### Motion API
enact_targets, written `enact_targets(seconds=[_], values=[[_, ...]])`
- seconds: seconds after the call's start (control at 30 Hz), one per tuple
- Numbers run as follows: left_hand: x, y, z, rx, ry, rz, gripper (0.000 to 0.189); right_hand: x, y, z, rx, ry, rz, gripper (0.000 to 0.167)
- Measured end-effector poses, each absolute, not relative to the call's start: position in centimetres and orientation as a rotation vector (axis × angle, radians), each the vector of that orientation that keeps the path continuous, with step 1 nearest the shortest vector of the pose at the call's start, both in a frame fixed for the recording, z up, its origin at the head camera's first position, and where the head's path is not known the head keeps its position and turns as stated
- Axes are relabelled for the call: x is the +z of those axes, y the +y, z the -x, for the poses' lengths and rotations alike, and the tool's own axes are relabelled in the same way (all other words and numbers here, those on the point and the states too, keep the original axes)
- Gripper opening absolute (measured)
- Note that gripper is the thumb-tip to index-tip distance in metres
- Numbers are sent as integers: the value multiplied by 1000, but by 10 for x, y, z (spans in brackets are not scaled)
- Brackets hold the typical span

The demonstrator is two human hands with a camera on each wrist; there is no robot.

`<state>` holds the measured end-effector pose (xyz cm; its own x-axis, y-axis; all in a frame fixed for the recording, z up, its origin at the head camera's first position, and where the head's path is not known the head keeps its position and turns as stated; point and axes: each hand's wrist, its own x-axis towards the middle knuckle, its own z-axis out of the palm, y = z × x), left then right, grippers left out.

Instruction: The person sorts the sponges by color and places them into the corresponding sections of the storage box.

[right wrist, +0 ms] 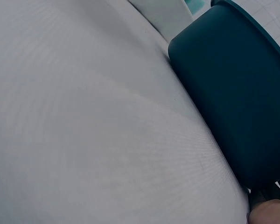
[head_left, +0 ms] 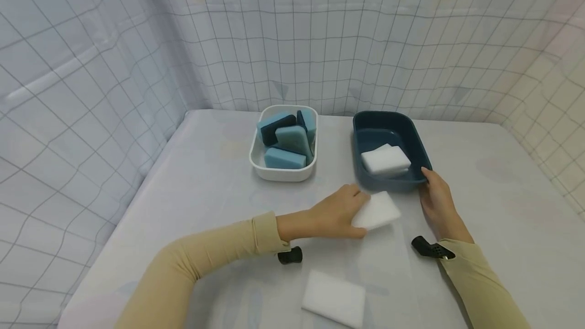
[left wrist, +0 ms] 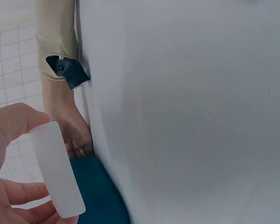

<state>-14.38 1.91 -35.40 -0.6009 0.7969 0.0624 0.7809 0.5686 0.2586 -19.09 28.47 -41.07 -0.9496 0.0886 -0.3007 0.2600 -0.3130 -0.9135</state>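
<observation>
My left hand (head_left: 335,213) pinches a white sponge (head_left: 377,210) between thumb and fingers, just in front of the dark blue bin (head_left: 390,184). In the left wrist view that sponge (left wrist: 58,170) shows its narrow side, with fingers at both ends. My right hand (head_left: 440,204) grips the bin's near right corner, a digit up at the rim. White sponges (head_left: 387,159) lie stacked inside the bin. Another white sponge (head_left: 334,298) lies flat on the table near the front. The right wrist view shows mostly the bin's outer wall (right wrist: 233,93) and part of the hand (right wrist: 270,212).
Left of the bin stands a white bin (head_left: 284,174) holding several light blue and dark sponges (head_left: 292,138). The white-covered table (head_left: 219,166) backs onto a grid-patterned curtain (head_left: 329,39), which also runs along both sides. Black wrist mounts (head_left: 431,249) stick out from the sleeves.
</observation>
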Motion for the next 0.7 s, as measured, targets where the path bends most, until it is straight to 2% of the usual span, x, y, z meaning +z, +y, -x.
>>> enact_targets(seconds=[0.33,0.7], values=[[-345,21,148,431,2725,-1277,62,-411,286,191,-2444,1743,-393,73],[-343,23,159,491,2750,-1312,61,-414,287,189,-2435,1767,-369,74]])
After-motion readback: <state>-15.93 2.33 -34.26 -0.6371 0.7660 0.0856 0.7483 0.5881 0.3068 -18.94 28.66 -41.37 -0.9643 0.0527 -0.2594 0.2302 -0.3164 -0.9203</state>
